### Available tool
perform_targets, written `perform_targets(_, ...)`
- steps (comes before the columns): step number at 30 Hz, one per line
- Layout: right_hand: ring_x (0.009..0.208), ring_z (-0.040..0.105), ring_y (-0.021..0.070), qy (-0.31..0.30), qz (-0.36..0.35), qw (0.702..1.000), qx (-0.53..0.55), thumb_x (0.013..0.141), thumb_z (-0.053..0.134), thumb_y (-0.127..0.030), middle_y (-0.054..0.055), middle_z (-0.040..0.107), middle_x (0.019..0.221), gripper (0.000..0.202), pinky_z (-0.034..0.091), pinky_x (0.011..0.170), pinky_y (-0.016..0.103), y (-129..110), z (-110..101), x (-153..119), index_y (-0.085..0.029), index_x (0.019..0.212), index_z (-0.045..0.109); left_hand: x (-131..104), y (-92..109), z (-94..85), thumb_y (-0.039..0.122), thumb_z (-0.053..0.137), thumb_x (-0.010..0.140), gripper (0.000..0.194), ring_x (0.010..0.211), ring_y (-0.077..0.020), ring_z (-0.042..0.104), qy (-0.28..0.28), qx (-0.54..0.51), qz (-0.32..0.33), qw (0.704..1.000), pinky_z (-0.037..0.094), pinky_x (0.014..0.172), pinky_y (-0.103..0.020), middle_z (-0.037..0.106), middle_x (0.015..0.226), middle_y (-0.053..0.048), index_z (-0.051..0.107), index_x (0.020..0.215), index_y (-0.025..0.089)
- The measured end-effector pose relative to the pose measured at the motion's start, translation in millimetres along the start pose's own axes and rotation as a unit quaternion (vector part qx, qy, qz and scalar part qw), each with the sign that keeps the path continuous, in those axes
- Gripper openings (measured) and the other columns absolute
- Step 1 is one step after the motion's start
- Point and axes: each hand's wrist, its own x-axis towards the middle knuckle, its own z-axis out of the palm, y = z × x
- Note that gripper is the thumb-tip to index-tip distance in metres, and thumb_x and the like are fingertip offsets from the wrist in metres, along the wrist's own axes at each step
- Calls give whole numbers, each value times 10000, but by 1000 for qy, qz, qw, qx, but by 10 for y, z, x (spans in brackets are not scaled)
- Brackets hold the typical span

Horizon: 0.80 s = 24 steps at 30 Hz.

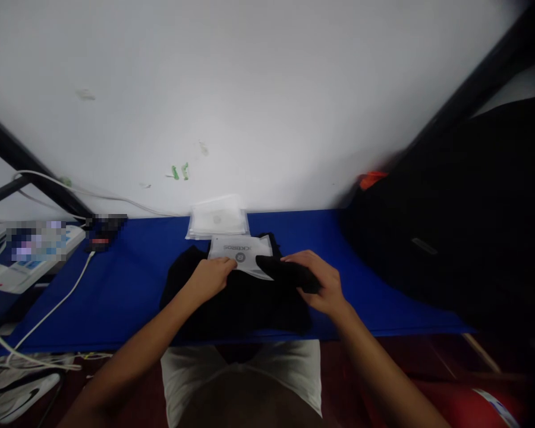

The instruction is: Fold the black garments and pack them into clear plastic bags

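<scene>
A frosted plastic bag (225,246) with dark lettering and a round logo lies on top of a heap of black cloth (241,309). My left hand (211,277) is closed at the bag's near left edge, fingers pinching it. In my right hand (324,284) is a rolled or folded piece of black cloth (292,273), its rounded end over the bag's right part. Whether that end is inside the bag's mouth or only on top, I cannot tell. Behind, flat against the wall, lie more frosted bags (217,220).
A blue-covered table (129,285) stands against a white wall (267,107). At left are a white power strip (40,255), a dark device (104,232) and white cables (66,303). A large black bag or cloth mass (450,220) fills the right side.
</scene>
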Motion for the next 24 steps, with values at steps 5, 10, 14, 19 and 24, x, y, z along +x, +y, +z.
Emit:
perform_targets(5,898,680,265,44,31,998,-12,872,564,-312,88,706,997,244,550,768,400,89,-68,-98,-234,1099,608,18,-263,-105,76,441,862,260,817,-194,664,142,-44,-72,986,479,647,-270,687,961,-45,590,1008,232)
perform_targets(10,902,664,255,50,40,998,0,849,576,-244,83,695,995,254,544,767,397,112,34,-169,-236,1102,597,182,-718,-432,237,425,950,143,819,-194,609,433,-27,-181,882,467,747,-308,641,910,-55,559,983,199)
perform_targets(14,1029,627,270,-29,10,1000,-1,766,514,-132,98,674,1113,448,519,871,456,192,253,-218,-236,1200,554,405,-871,-532,247,396,971,194,921,-229,577,489,17,-202,849,440,842,-358,620,954,-98,573,980,169)
perform_targets(19,1188,557,271,-159,0,987,-25,528,437,-4,102,642,1223,742,453,991,517,261,446,-297,-219,1228,561,582,-793,-173,75,464,857,238,1034,-285,565,134,88,-138,977,416,888,-408,650,1020,-140,640,985,172)
perform_targets(24,1211,542,273,-200,23,979,-40,515,440,2,112,629,1248,738,434,1014,519,199,415,-358,-196,1214,567,609,-815,38,87,502,842,210,893,-252,629,39,72,-138,987,473,771,-354,680,927,-113,671,933,171)
